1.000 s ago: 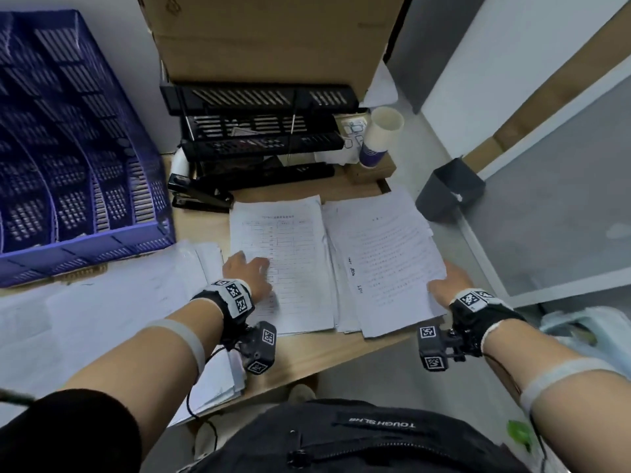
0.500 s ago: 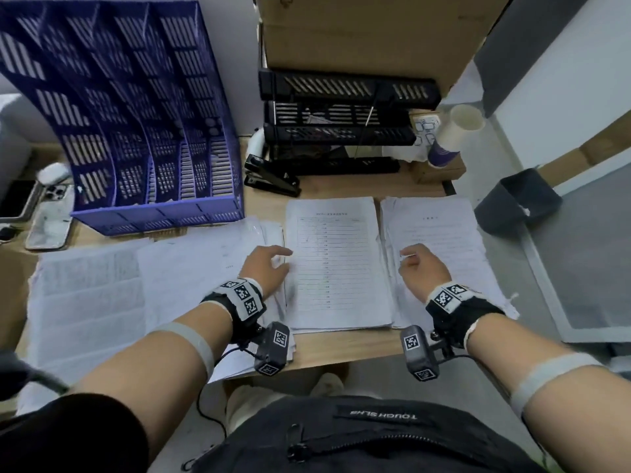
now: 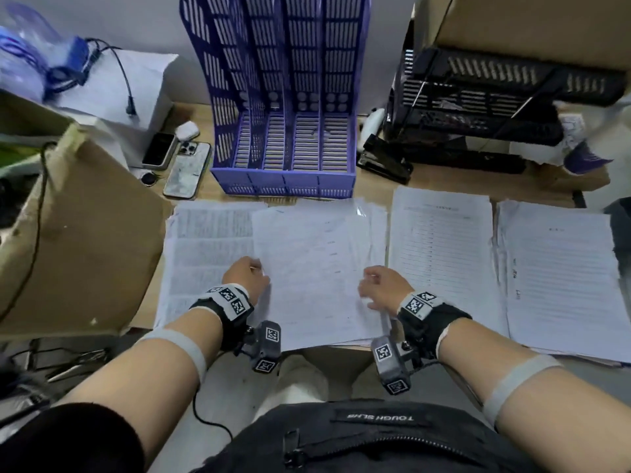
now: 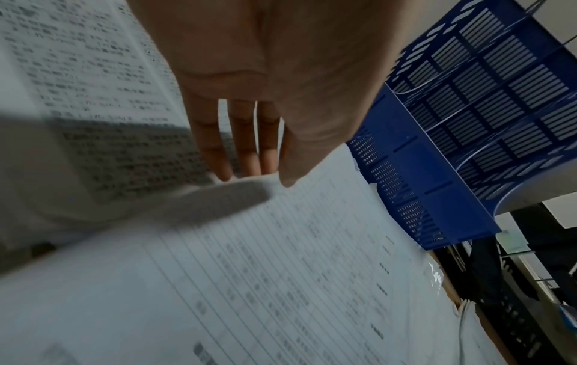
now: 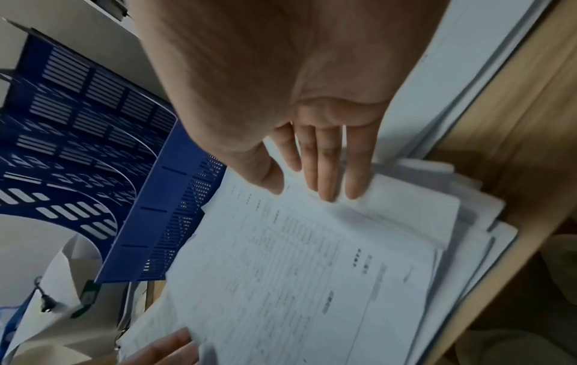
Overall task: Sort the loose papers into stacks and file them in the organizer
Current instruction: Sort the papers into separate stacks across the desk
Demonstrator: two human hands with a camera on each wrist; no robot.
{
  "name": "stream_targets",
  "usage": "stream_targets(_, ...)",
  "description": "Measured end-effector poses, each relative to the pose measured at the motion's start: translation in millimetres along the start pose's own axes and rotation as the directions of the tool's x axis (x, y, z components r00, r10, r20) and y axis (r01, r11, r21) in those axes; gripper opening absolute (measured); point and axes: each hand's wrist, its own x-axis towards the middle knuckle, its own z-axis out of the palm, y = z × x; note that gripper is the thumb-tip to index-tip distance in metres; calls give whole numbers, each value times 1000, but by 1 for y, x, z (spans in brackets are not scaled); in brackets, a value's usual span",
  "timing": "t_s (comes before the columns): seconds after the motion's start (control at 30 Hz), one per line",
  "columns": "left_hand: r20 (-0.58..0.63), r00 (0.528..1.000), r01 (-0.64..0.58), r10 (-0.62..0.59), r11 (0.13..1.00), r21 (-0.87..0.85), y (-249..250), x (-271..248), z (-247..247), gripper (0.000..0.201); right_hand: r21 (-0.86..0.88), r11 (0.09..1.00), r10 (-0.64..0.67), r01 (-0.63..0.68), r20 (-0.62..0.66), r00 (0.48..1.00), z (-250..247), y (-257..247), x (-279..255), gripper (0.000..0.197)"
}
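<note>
The loose white printed-paper pile [image 3: 317, 268] lies on the wooden counter [image 3: 440, 180] before the blue slotted plastic organizer [image 3: 286, 141]; left hand [image 3: 246, 276] (fingers straight) touches its left edge; right hand [image 3: 380, 288] presses its right edge, seemingly flat.

We note two phones [image 3: 174, 162] lying side by side on the desk [image 3: 440, 184] left of centre, the nearer one face down, with a white earbud case [image 3: 187, 130] just behind them and a small round dark object [image 3: 148, 179] just in front. A brown cardboard box [image 3: 82, 233] fills the left side. Behind it sits a white box [image 3: 136, 87] with a black cable [image 3: 124, 80] draped over it. On the right stands a black stapler [image 3: 384, 162], beside a black stacked tray [image 3: 478, 107] with another cardboard box [image 3: 532, 25] on top. A paper cup [image 3: 587, 155] is at far right, blurred.
</note>
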Motion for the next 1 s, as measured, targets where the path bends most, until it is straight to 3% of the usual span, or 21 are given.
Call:
stream_targets(0.07, -48, 999, -27, 24, 998, -60, -6, 0, -3, 19, -18, 999, 39, -40, -42, 998, 8, -3, 4, 58)
stream_targets(0.13, -20, 999, -43, 42, 998, -52, -8, 1, -7, 5, 22, 997, 70, -69, -52, 996, 13, -4, 5, 57)
stream_targets(0.23, 48, 995, -87, 88, 996, -18, -11, 4, -9, 22, -68, 997, 40, -48, -117, 992, 20, -1, 6, 50)
stream_targets(0.37, 102, 984, -142, 145, 989, -36, -15, 11, -14, 25, -130, 990, 29, -48, -144, 989, 28, -3, 5, 29)
stream_targets(0.53, 121, 979, -152, 165, 982, -111, -14, 18, -16, 10, -114, 994, -10, -2, -104, 995, 37, -4, 1, 22)
stream_targets(0.67, 186, 974, -77, 131, 959, -274, -16, 25, -14, 30, -147, 984, -111, 99, -81, 990, 39, -5, -1, 36)
stream_targets(0.8, 187, 977, -19, 106, 910, -414, -7, 28, -24, 61, -242, 966, -161, 96, -265, 951, 26, -7, -2, 26)
stream_targets(0.9, 19, 972, -207, 234, 896, -394, 11, 25, -39, 87, -312, 941, -253, 128, -400, 881, 5, -29, -13, 31)
stream_targets(0.97, -130, 915, -404, 383, 851, -335, 34, 16, -56, 102, -425, 890, -358, 164, -431, 828, -10, -52, -23, 30)
stream_targets(1.0, -202, 861, -507, 466, 812, -288, 49, 10, -65, 107, -498, 850, -417, 173, -435, 798, -17, -65, -28, 29)
